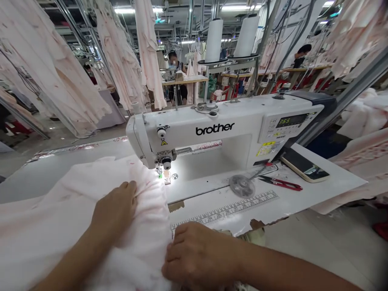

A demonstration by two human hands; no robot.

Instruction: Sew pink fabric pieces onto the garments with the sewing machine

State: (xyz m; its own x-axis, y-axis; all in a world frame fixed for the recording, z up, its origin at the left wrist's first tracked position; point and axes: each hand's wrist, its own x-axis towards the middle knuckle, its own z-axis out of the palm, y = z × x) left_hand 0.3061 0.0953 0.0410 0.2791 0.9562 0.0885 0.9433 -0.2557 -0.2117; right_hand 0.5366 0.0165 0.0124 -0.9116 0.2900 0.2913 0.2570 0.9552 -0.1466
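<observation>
A pale pink fabric (63,214) lies spread over the left part of the white sewing table (303,194), its edge running under the needle area (160,171) of a white Brother sewing machine (218,129). My left hand (117,208) lies flat on the fabric, fingers stretched toward the presser foot. My right hand (197,254) sits at the near edge with its fingers curled and pinching the fabric's edge.
Red thread snips (280,182) and a clear disc (241,184) lie right of the needle, a phone (304,165) beside the machine base. A printed ruler strip (230,209) runs along the table front. Pink garments hang overhead; other people sit at far stations.
</observation>
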